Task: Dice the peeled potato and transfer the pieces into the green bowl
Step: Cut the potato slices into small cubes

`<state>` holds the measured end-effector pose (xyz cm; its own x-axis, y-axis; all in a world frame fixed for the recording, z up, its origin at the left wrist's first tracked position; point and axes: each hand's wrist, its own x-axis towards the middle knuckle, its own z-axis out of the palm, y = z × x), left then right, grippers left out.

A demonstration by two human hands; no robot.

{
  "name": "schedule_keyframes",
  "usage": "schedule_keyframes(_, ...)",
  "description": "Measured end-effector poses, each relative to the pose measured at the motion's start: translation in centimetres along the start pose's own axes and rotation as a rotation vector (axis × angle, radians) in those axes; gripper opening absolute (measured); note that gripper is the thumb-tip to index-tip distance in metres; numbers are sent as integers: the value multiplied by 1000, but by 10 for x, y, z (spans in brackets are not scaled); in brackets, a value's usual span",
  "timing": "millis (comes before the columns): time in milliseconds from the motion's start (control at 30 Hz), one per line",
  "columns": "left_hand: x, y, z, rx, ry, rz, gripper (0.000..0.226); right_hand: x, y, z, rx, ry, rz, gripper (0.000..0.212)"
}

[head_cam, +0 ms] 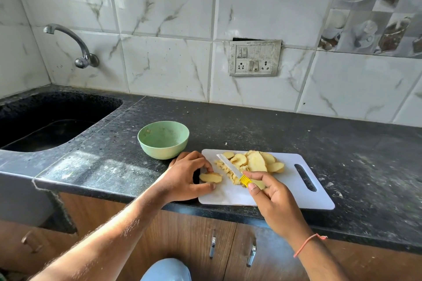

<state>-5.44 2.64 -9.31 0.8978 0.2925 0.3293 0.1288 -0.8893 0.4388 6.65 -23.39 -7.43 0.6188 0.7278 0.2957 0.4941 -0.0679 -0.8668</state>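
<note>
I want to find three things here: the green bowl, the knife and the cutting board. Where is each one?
green bowl (163, 138): head view, inner wall.
knife (229, 164): head view, middle of blade.
cutting board (285, 189): head view, bare white surface.

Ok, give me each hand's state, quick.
Left hand: pinching a potato slice on the cutting board.
Right hand: gripping the yellow-handled knife.

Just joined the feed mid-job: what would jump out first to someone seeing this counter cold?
The white cutting board at the counter's front edge, heaped with pale potato slices. On it, the right hand holds a yellow-handled knife over the small cut pieces, and the left hand pinches one slice. Just behind sits the green bowl, with no potato in it.
</note>
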Motion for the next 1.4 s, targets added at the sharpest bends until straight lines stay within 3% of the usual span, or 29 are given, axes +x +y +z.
schedule_keyframes(133,0,-4,-3,-86,45,14,38,0,0,6,-209,39,-4,22)
schedule_keyframes(233,1,-4,-5,-138,62,14,32,-5,-7,12,-500,67,-33,22)
schedule_keyframes(400,1,-2,-4,-148,95,-8,39,-15,-28,24,-831,19,-49,30)
schedule_keyframes(633,0,3,-9,-217,98,-9,37,-17,-36,40,-894,-24,-59,35)
schedule_keyframes(967,-1,4,-10,-247,101,-80,35,-12,-51,44,-885,75,-87,29)
schedule_keyframes(1167,1,1,-9,-272,89,-91,33,-14,-58,51,-944,-23,-98,37)
schedule_keyframes(1400,2,2,-8,-282,82,-106,33,1,-57,61,-993,-97,-90,27)
